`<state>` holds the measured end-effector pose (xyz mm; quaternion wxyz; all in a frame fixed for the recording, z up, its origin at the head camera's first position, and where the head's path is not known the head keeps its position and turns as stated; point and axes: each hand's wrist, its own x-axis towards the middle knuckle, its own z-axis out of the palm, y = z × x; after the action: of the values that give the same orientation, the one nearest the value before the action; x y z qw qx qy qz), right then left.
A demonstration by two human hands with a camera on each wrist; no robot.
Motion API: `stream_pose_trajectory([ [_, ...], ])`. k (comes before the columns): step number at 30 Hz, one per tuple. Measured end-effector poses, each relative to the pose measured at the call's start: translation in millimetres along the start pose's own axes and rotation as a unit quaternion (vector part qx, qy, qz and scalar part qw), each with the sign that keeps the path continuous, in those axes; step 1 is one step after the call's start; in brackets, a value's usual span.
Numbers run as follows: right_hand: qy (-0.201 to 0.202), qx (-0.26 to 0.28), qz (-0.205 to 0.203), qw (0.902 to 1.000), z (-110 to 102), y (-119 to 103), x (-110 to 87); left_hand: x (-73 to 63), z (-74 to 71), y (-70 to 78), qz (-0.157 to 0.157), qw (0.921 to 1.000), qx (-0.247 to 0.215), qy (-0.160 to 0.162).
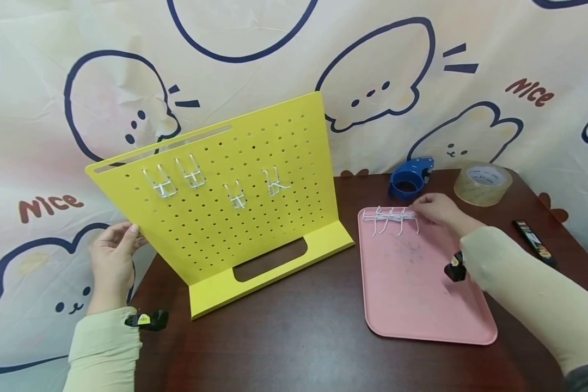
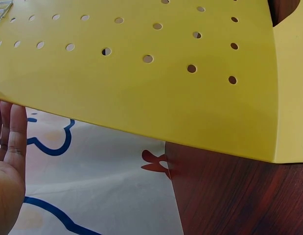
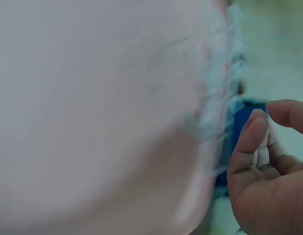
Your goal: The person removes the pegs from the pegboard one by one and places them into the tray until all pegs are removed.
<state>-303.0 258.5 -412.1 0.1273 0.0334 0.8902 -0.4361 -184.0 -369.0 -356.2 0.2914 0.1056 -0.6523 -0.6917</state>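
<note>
A yellow pegboard (image 1: pixel 255 218) stands on the table, angled, with several white wire hooks (image 1: pixel 235 196) mounted on its upper part. My left hand (image 1: pixel 115 261) holds the board's left edge, thumb at the front and fingers behind; the left wrist view shows those fingers (image 2: pixel 16 137) under the edge. At the far end of a pink tray (image 1: pixel 421 294) lies a bundle of white wire hooks (image 1: pixel 389 216). My right hand (image 1: pixel 438 209) reaches to the bundle's right end. In the right wrist view, thumb and fingertips (image 3: pixel 251 134) curve loosely toward each other, with nothing visible between them.
Behind the tray sit a blue tape dispenser (image 1: pixel 406 182) and a wide roll of clear tape (image 1: pixel 482 185). A small dark box (image 1: pixel 534 241) lies near the right edge of the brown table (image 1: pixel 294 343). A printed cloth (image 1: pixel 274 76) hangs along the back.
</note>
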Motion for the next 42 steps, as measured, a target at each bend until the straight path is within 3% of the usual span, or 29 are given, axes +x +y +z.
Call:
stream_pose_trajectory([
  [4, -0.025, 0.066, -0.049, 0.9963, 8.8, -46.7, -4.0, -0.2, 0.2, 1.1, 0.0, 1.0, -0.001, -0.002],
  [10, -0.077, 0.114, -0.096, 0.9858, 32.5, -127.6, -12.2, -1.0, 0.8, 2.8, -0.006, 1.0, 0.001, 0.0],
  [21, -0.192, 0.21, -0.159, 0.9454, 85.1, -242.6, -32.3, -3.1, 0.1, 1.8, -0.007, 0.9999, 0.004, 0.012],
  [30, -0.241, 0.255, -0.157, 0.9232, 128.4, -301.2, -42.9, -2.1, 0.6, 4.6, -0.009, 0.9999, 0.003, 0.012],
  [39, -0.27, 0.257, -0.126, 0.9192, 175.0, -336.3, -50.0, -3.5, 0.6, 6.3, -0.007, 0.9999, -0.004, 0.01],
  [42, -0.28, 0.279, -0.104, 0.9127, 186.4, -342.1, -52.2, -3.3, 1.2, 6.4, -0.008, 0.9999, 0.0, 0.011],
])
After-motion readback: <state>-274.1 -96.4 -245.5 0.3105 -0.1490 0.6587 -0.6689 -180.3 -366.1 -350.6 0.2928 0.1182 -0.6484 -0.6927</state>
